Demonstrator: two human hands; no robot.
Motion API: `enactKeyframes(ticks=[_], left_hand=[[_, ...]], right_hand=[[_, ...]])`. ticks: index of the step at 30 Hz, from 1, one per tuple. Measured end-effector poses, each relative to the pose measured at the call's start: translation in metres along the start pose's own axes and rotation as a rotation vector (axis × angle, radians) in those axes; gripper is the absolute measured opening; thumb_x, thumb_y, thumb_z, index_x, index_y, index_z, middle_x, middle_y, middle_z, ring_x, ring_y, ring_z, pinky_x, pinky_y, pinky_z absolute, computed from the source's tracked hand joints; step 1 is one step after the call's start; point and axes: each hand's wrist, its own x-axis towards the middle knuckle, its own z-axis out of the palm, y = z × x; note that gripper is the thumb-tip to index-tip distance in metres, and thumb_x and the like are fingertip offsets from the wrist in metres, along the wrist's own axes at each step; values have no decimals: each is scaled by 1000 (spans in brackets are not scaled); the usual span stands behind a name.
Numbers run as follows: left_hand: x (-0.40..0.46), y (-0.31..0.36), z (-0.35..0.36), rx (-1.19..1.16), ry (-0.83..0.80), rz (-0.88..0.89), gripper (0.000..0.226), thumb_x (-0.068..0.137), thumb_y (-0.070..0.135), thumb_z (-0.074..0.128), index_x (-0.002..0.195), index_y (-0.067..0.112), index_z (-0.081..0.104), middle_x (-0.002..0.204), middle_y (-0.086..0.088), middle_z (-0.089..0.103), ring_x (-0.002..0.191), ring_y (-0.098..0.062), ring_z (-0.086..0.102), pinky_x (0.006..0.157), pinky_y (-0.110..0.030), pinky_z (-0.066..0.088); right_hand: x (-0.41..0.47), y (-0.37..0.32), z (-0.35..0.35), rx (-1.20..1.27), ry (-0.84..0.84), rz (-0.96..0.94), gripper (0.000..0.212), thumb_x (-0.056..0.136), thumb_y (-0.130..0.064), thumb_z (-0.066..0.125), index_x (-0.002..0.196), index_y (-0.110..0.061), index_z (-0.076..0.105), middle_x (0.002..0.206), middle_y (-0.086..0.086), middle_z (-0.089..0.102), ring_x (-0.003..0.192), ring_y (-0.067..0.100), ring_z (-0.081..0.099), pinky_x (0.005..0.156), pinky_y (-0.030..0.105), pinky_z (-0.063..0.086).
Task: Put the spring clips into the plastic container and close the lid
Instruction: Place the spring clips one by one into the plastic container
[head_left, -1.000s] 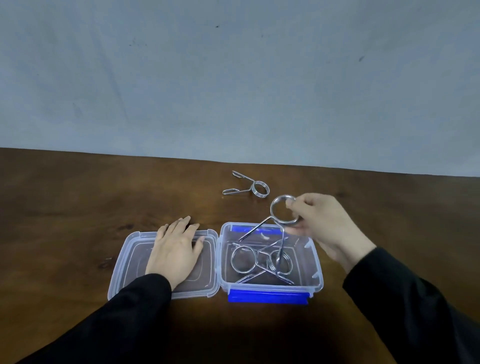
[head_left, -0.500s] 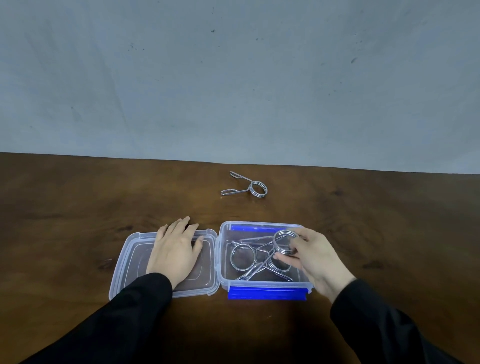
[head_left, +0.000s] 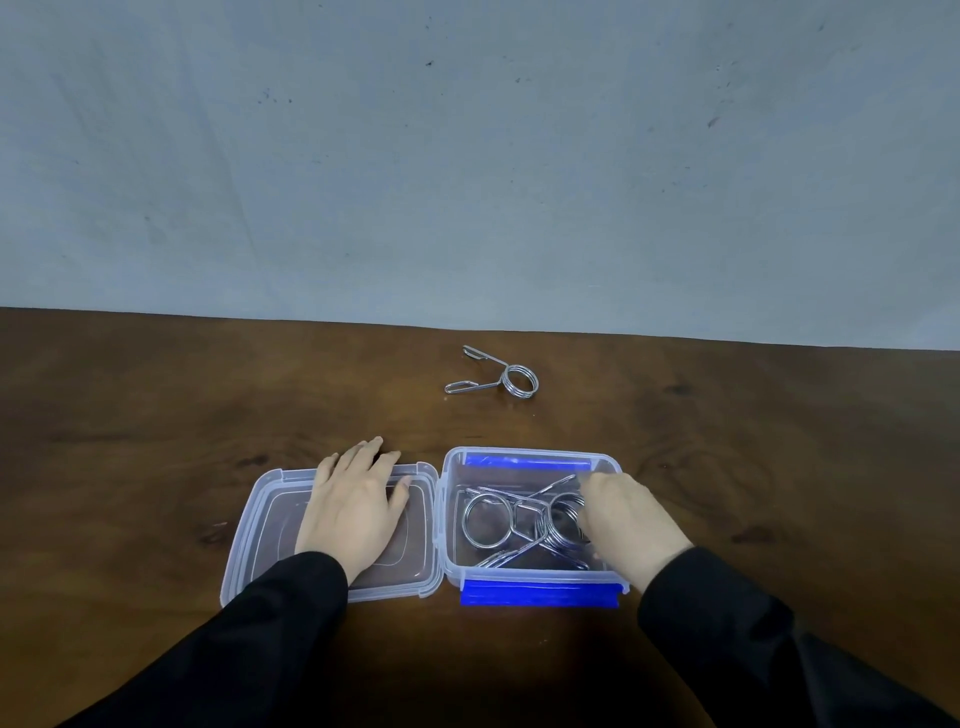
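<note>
A clear plastic container (head_left: 530, 574) with blue latches stands open on the brown table. Metal spring clips (head_left: 498, 519) lie crossed inside it. My right hand (head_left: 631, 525) reaches into the container's right side, fingers on the coil of a spring clip (head_left: 563, 519) resting among the others. The clear lid (head_left: 270, 525) lies flat to the container's left, and my left hand (head_left: 356, 506) rests palm down on it with fingers spread. One more spring clip (head_left: 501, 379) lies on the table beyond the container.
A grey wall (head_left: 467, 156) rises behind the table's far edge. Bare wooden tabletop (head_left: 156, 405) stretches to the left and right of the container.
My right hand has lowered a spring clip from above the container down into it. The left hand has stayed on the lid.
</note>
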Motion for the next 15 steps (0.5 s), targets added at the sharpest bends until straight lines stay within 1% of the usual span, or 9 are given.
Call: enactKeyframes(ticks=[2, 4, 6, 8, 9, 10, 11, 13, 15], left_hand=[[0, 0, 1, -6, 4, 1, 47, 99, 47, 37, 131, 23, 60, 146, -3, 53, 135, -22, 45, 116, -44, 26], [-1, -1, 1, -22, 9, 2, 45, 99, 46, 39, 130, 22, 61, 144, -4, 54, 134, -23, 46, 115, -45, 27], [0, 0, 1, -27, 12, 2, 46, 99, 46, 39, 130, 22, 62, 144, -5, 55, 133, -23, 47, 115, -45, 28], [0, -1, 2, -28, 13, 0, 46, 99, 47, 39, 130, 22, 62, 144, -4, 55, 133, -22, 46, 115, -45, 28], [0, -1, 2, -30, 15, 0, 46, 99, 47, 39, 130, 22, 62, 143, -4, 55, 133, -22, 47, 115, -45, 28], [0, -2, 2, -32, 19, 2, 45, 99, 46, 39, 129, 22, 62, 143, -5, 56, 133, -22, 47, 115, -45, 29], [0, -2, 2, -34, 22, 5, 45, 98, 46, 39, 129, 22, 62, 143, -5, 56, 133, -22, 47, 115, -45, 29], [0, -2, 2, -33, 25, 5, 45, 98, 46, 40, 128, 22, 62, 143, -5, 56, 132, -22, 48, 114, -45, 29], [0, -1, 3, -33, 23, 3, 45, 98, 47, 40, 128, 22, 62, 143, -5, 56, 132, -22, 48, 114, -45, 29]], right_hand=[[1, 0, 0, -33, 6, -22, 29, 99, -20, 62, 126, -10, 59, 116, 10, 71, 102, 22, 71, 75, 25, 52], [2, 2, -2, -62, 24, -49, 26, 99, -21, 62, 123, -10, 62, 114, 9, 71, 99, 21, 71, 70, 24, 48], [1, 4, -8, -99, 30, -64, 22, 100, -21, 59, 120, -12, 65, 110, 7, 72, 93, 19, 70, 67, 23, 47], [-1, 5, -18, -87, 51, -70, 16, 101, -24, 57, 106, -14, 69, 97, 5, 71, 80, 18, 65, 57, 20, 42], [-2, 6, -24, -62, 84, -76, 18, 101, -27, 57, 95, -15, 69, 87, 3, 69, 74, 18, 64, 52, 20, 39], [-1, 6, -29, -31, 137, -87, 24, 100, -30, 57, 85, -15, 67, 79, 2, 68, 71, 19, 65, 50, 23, 39], [0, 6, -35, 20, 192, -98, 28, 99, -33, 57, 81, -14, 69, 74, 1, 70, 69, 20, 67, 52, 27, 45], [7, 5, -48, 214, 260, -113, 29, 97, -37, 60, 81, -16, 72, 65, 3, 72, 62, 19, 70, 60, 34, 56], [22, 5, -59, 434, 263, -100, 27, 95, -37, 63, 80, -18, 72, 64, 5, 73, 53, 20, 71, 61, 35, 60]])
